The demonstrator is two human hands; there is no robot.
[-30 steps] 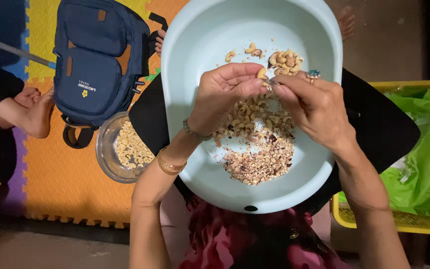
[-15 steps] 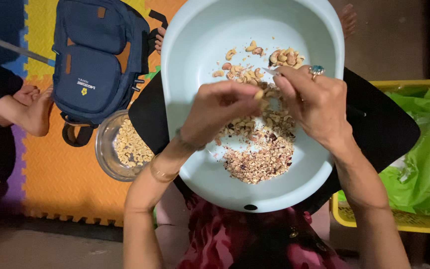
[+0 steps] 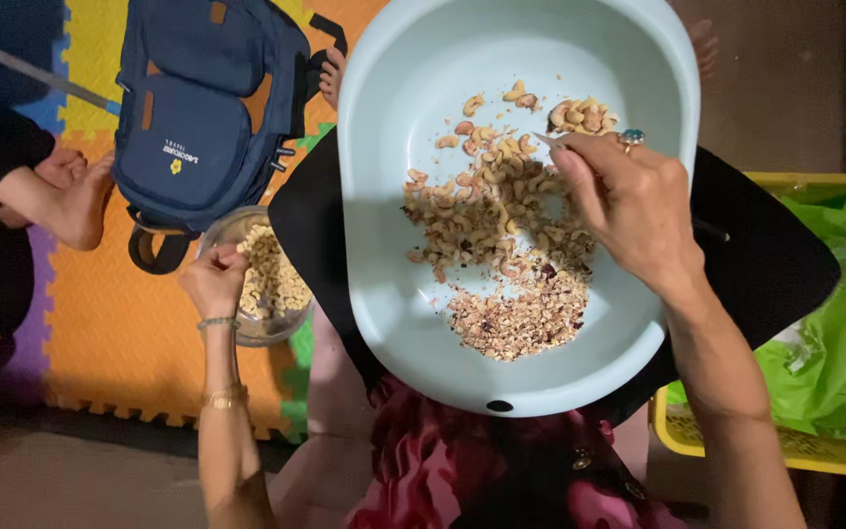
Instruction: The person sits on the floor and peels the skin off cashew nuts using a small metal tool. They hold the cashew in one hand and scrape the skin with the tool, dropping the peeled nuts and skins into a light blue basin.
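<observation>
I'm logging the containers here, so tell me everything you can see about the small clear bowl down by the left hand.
The small clear bowl looks like glass or clear plastic, round and upright. It sits on the orange foam mat, between the blue backpack and the big pale-blue basin, whose black support covers its right edge. It holds pale peeled cashews. The left hand rests at its left rim, fingers over the nuts.

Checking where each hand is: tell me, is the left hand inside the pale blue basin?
No, the left hand is over the small bowl beside the basin.
</observation>
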